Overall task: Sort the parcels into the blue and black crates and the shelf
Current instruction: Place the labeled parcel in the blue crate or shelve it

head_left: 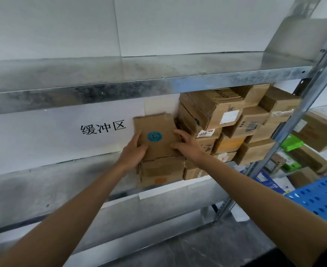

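In the middle of the frame a person holds a flat brown parcel (pixel 156 125) with a round teal sticker, and both arms reach up to it from the lower edge of the frame. The left hand (pixel 133 149) takes the parcel's lower left edge, with the thumb lying on its front face. The right hand (pixel 187 145) takes the right edge with curled fingers, so the grip of each hand is closed on the parcel. The parcel stands almost upright on top of another cardboard box (pixel 161 170), which rests on the metal shelf (pixel 43 189). Just to the right of it, a stack of cardboard boxes (pixel 236 124) fills the space under the upper shelf board (pixel 120 74). Left of the parcel, a white sheet with black characters (pixel 103 128) is on the back wall. In the lower right of the frame I see a part of a blue crate (pixel 316 195) with holes in its wall, and beyond it more boxes lie past the shelf's post (pixel 293 135).
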